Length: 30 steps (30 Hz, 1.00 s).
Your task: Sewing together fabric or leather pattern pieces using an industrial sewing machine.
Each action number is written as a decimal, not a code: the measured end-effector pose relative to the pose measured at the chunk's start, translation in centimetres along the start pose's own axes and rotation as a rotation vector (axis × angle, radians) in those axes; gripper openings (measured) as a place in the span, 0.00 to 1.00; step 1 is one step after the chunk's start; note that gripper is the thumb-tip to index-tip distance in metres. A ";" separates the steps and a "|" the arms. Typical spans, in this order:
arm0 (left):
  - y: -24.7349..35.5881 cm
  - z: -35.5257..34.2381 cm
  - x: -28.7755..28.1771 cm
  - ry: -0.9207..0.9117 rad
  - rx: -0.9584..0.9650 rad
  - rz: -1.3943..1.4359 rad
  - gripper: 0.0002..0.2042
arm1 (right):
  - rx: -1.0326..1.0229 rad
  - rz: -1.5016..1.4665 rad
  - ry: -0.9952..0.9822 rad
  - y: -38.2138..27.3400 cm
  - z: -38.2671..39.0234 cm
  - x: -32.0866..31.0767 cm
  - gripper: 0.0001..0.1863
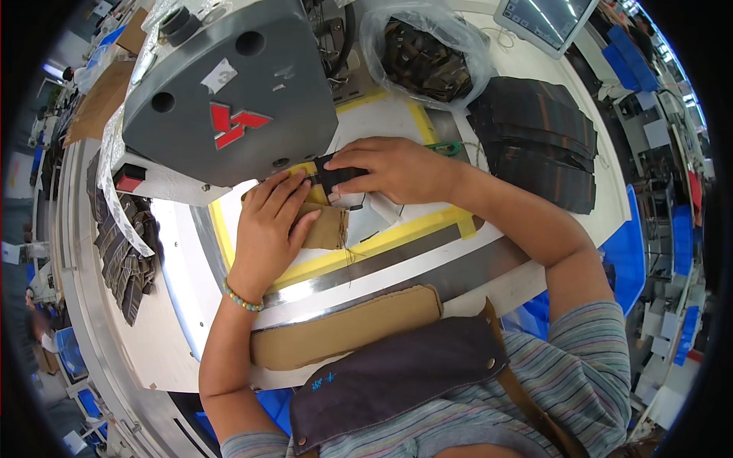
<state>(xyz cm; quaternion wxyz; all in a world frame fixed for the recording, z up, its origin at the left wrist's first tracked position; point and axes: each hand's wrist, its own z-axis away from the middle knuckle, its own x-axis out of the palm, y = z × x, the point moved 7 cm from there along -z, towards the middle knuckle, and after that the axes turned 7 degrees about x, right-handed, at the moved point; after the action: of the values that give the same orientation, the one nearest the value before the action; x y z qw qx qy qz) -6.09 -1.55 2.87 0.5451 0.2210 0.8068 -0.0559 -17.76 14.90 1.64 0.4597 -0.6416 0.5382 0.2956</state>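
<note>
My left hand lies with its fingers stretched out over a tan fabric piece, its thumb apart. Loose threads hang from that piece's right edge. Thumb and fingers of my right hand close on a black fabric piece, which meets the tan one just below the machine head. Above both hands stands a grey sewing machine head with a red emblem; its needle area is hidden. Green-handled snips lie partly behind my right hand. Under the work is a white plate edged with yellow tape.
Stacked black fabric pieces lie at the right. Behind them stand a clear plastic bag of dark patterned pieces and a screen. More patterned strips hang at the left. A cardboard strip lines the near edge.
</note>
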 end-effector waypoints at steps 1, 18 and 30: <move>0.2 0.0 0.0 -0.014 0.002 -0.011 0.23 | -0.004 -0.019 0.011 -0.2 0.1 -0.1 0.22; 0.4 -1.4 -0.3 -0.096 0.026 -0.106 0.23 | -0.016 0.074 0.023 0.9 -0.6 -0.1 0.19; -2.6 -2.1 0.0 0.081 0.032 -0.008 0.14 | -0.011 0.103 0.073 3.4 -1.7 -0.3 0.16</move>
<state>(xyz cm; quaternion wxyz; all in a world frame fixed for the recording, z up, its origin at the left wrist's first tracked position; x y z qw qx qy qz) -8.95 -3.20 3.31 0.5082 0.2287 0.8280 -0.0620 -21.29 13.50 1.68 0.4203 -0.6260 0.5852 0.2982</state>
